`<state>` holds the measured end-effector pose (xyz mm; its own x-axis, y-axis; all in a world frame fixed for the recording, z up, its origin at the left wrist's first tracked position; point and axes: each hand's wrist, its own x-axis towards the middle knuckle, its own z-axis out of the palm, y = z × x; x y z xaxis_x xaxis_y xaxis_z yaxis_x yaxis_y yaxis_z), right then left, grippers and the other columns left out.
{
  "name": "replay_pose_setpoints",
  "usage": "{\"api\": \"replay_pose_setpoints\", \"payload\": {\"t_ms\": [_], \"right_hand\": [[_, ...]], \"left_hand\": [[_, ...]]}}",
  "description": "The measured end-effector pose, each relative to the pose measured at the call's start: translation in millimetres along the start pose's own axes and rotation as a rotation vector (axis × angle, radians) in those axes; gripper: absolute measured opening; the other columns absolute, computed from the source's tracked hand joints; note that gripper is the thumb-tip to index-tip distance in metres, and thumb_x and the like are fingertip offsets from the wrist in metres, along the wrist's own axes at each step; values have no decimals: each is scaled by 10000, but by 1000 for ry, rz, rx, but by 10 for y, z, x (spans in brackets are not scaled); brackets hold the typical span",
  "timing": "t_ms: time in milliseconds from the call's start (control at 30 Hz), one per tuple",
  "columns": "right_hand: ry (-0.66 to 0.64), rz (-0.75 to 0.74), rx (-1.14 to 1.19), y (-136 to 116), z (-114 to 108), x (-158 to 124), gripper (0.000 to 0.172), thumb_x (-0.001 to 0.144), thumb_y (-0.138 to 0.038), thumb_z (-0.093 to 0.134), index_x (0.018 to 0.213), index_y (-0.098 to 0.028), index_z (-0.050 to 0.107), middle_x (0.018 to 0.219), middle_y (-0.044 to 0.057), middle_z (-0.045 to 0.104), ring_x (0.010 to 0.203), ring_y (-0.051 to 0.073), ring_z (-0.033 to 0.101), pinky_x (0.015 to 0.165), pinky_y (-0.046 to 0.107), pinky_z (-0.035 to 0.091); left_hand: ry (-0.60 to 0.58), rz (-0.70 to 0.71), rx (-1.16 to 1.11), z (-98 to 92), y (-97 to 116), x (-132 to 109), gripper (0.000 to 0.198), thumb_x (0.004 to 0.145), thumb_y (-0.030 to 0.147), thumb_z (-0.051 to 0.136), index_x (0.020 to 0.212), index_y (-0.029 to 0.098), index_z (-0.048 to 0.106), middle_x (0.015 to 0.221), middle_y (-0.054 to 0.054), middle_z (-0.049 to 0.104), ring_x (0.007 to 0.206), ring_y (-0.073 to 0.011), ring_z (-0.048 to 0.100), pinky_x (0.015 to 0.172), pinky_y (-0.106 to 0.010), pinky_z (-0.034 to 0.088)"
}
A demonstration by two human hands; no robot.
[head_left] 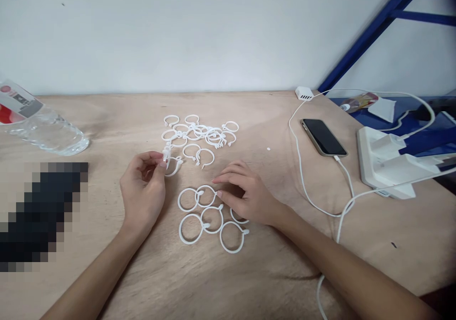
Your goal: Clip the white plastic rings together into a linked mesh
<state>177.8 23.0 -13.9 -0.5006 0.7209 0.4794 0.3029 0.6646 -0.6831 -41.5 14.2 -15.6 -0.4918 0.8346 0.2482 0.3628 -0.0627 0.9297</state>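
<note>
My left hand (142,187) pinches a white plastic curtain ring (174,169) between thumb and fingertips, and another piece overlaps it at the fingertips. My right hand (245,192) rests palm-down, its fingertips on a group of linked white rings (191,243) laid flat on the table. It holds nothing, and part of the group lies hidden under it. A loose tangled heap of similar rings (192,132) lies farther forward, with two separate rings (204,157) just in front of it.
The rings lie on a plywood table (270,268). A clear plastic bottle (50,132) lies at the left, beside a pixelated dark patch (42,215). At the right are a black smartphone (323,137), white cables (298,158), and a white power strip (384,163). A wall stands behind.
</note>
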Motion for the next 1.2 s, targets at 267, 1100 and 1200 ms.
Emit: {"api": "replay_pose_setpoints", "payload": {"t_ms": [267, 1100, 1200], "right_hand": [[-1, -8, 11, 10, 5, 3, 183, 785, -90, 632, 950, -153, 679, 889, 89, 680, 906, 214, 560, 829, 408, 487], [20, -158, 39, -70, 21, 7, 233, 904, -121, 528, 1097, -215, 617, 859, 45, 689, 826, 176, 573, 811, 351, 499], [118, -72, 57, -75, 24, 3, 144, 897, -133, 520, 888, -179, 656, 689, 26, 623, 706, 150, 560, 663, 284, 491]], "left_hand": [[10, 80, -146, 28, 101, -63, 159, 736, 267, 702, 852, 204, 614, 883, -2, 643, 850, -151, 627, 800, -278, 526], [-865, -671, -1096, 82, 340, -231, 220, 780, 74, 672, 949, 192, 593, 781, -6, 648, 727, -89, 631, 717, -202, 555], [-855, -660, -1104, 77, 329, -209, 234, 770, 76, 686, 951, 194, 598, 761, 3, 640, 746, -86, 623, 785, -226, 546]]}}
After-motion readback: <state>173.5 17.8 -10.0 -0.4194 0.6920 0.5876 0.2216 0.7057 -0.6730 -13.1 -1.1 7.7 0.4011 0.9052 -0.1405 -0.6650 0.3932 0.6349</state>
